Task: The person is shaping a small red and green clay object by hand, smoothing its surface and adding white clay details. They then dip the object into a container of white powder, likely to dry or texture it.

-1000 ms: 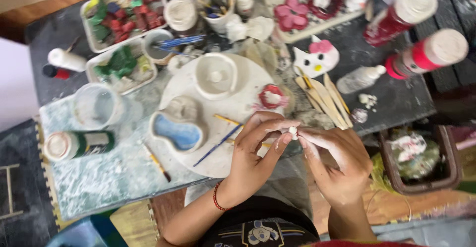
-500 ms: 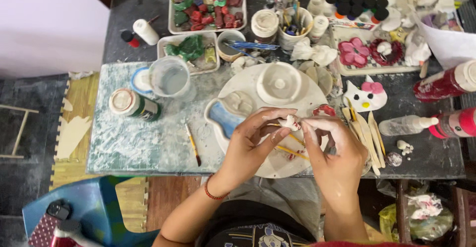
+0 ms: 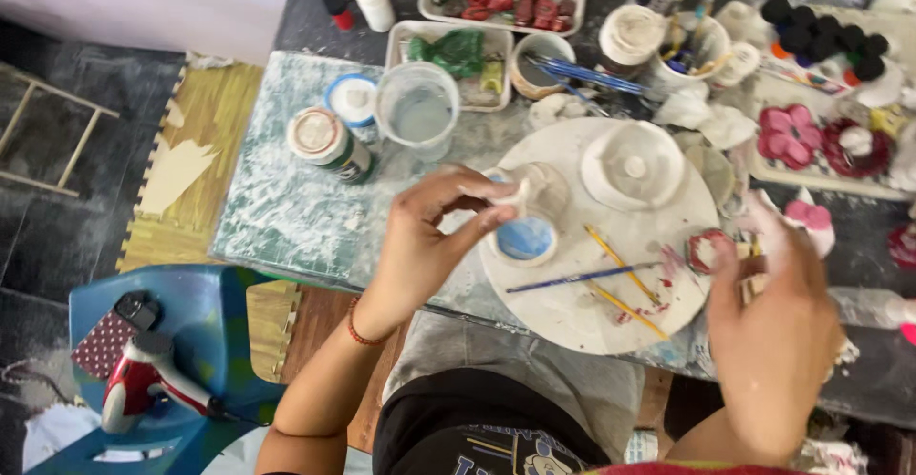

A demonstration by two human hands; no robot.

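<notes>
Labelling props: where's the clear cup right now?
Head view, upper middle: the clear cup stands on the mottled mat, between the paint jar on its left and the round white board.

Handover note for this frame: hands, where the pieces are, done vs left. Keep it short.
Left hand: pinches a small white clay piece at its fingertips, above the blue-centred dish.
Right hand: blurred, at the right edge of the round white board; whether it holds anything is unclear.
On the board: thin brushes, a white moulded piece.
Done: dish already has blue inside.
Left: clay piece not yet set down.
</notes>
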